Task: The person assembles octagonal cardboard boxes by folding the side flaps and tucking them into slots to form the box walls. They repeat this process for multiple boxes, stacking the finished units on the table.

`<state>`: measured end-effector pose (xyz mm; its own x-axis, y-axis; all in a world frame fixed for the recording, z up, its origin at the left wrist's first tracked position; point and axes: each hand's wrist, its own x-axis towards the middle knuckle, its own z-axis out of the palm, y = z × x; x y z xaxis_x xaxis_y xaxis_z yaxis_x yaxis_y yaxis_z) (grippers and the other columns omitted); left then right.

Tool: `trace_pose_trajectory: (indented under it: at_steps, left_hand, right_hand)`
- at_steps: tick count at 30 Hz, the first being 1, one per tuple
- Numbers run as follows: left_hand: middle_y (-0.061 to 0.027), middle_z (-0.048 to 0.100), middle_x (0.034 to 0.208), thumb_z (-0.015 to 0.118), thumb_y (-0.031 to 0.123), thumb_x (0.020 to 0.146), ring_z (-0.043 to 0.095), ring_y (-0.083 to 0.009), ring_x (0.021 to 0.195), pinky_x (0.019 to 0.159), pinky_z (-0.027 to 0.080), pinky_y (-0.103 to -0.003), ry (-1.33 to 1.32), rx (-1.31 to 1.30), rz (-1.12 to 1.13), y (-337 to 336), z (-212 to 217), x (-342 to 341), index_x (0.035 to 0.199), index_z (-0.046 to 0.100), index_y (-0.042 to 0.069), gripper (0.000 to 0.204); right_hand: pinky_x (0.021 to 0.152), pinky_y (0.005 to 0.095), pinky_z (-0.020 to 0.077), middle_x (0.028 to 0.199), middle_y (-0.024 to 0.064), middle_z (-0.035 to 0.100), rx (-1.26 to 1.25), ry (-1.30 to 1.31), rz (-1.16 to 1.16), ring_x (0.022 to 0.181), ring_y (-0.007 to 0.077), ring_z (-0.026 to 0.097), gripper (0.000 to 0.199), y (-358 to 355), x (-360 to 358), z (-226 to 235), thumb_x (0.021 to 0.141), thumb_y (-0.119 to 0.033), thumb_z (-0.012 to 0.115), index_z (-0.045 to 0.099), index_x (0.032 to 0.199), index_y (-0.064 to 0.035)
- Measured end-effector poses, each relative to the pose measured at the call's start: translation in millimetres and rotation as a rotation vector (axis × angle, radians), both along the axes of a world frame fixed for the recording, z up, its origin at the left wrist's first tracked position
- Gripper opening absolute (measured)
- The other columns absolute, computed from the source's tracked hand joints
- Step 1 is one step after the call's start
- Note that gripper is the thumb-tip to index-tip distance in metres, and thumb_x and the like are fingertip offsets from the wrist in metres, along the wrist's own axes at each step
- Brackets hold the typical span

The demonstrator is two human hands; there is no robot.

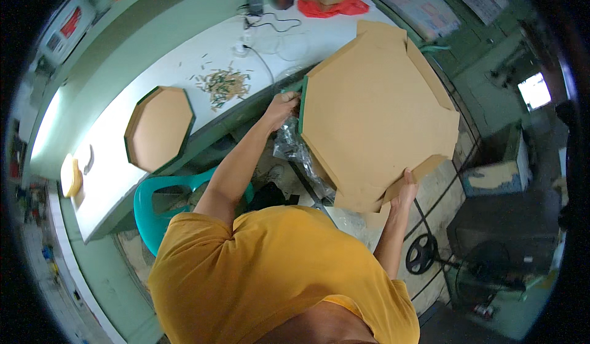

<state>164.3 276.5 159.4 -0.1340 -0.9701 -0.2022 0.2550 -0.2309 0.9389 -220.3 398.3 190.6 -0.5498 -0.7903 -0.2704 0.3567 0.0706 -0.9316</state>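
A large octagonal brown cardboard box blank [376, 113], with flaps around its rim and a green strip along its left side, is held up in front of me. My left hand [284, 108] is closed on its left edge, beside the green strip; some of its fingers are hidden. At the lower right, my right hand [402, 190] grips a flap, thumb on the upper face and the other fingers out of sight behind. A smaller octagonal cardboard tray [158, 130] with a raised green rim lies on the white table to the left.
The white table [117, 153] curves along the left and far side. On it are a pile of small green and tan strips [226, 87], cables [276, 23], a red plastic bag [335, 7] and a yellow-topped object [74, 175]. Below stand a teal chair [147, 209] and clear plastic wrap [298, 150].
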Motion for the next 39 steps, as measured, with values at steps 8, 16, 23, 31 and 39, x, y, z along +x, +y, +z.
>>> trace_pose_trajectory:
  at_steps: [8,16,23,31,39]
  left_hand:
    - [-0.0201,0.065,0.109,0.061,0.026,0.089,0.061,-0.0370,0.104,0.089,0.049,-0.045,-1.388,-0.296,0.533,-56,-26,172,0.118,0.064,0.007,0.034]
    - [-0.0155,0.063,0.113,0.059,0.022,0.088,0.057,-0.0352,0.106,0.091,0.045,-0.045,-1.025,-0.796,0.204,-47,-22,5,0.113,0.064,0.005,0.030]
    - [-0.0095,0.064,0.116,0.064,0.017,0.082,0.053,-0.0276,0.117,0.104,0.035,-0.043,-0.896,-1.076,-0.923,42,-76,-128,0.111,0.066,0.007,0.031]
    - [-0.0037,0.064,0.115,0.068,0.031,0.081,0.049,-0.0322,0.123,0.110,0.019,-0.060,-1.022,-1.056,-1.055,42,-102,-133,0.104,0.069,0.016,0.027]
    - [-0.0016,0.068,0.100,0.067,0.033,0.083,0.057,-0.0259,0.114,0.107,0.012,-0.068,-1.177,-0.984,-0.935,64,-100,-148,0.098,0.069,0.014,0.024]
  right_hand:
    - [0.079,0.0394,0.0493,0.098,0.0089,0.061,-0.017,-0.086,-0.063,0.088,0.0225,0.060,0.024,-5,-24,-66,0.095,-0.013,0.053,0.055,0.112,0.0038]
    - [0.079,0.0394,0.0491,0.093,0.0077,0.061,0.232,-0.255,-0.135,0.087,0.0234,0.061,0.020,42,-57,-209,0.091,-0.015,0.054,0.056,0.105,0.0002]
    - [0.075,0.0441,0.0508,0.089,0.0144,0.063,0.314,0.674,-0.296,0.086,0.0332,0.063,0.020,67,-43,-154,0.083,-0.012,0.064,0.060,0.099,-0.0004]
    - [0.107,0.0443,0.0365,0.111,0.0068,0.063,0.044,1.796,0.823,0.114,0.0290,0.054,0.027,88,-67,-107,0.079,-0.019,0.066,0.064,0.105,-0.0120]
    - [0.086,0.0440,0.0471,0.100,0.0137,0.063,0.116,1.399,0.955,0.106,0.0338,0.057,0.025,41,-68,-121,0.074,-0.021,0.072,0.061,0.091,-0.0073]
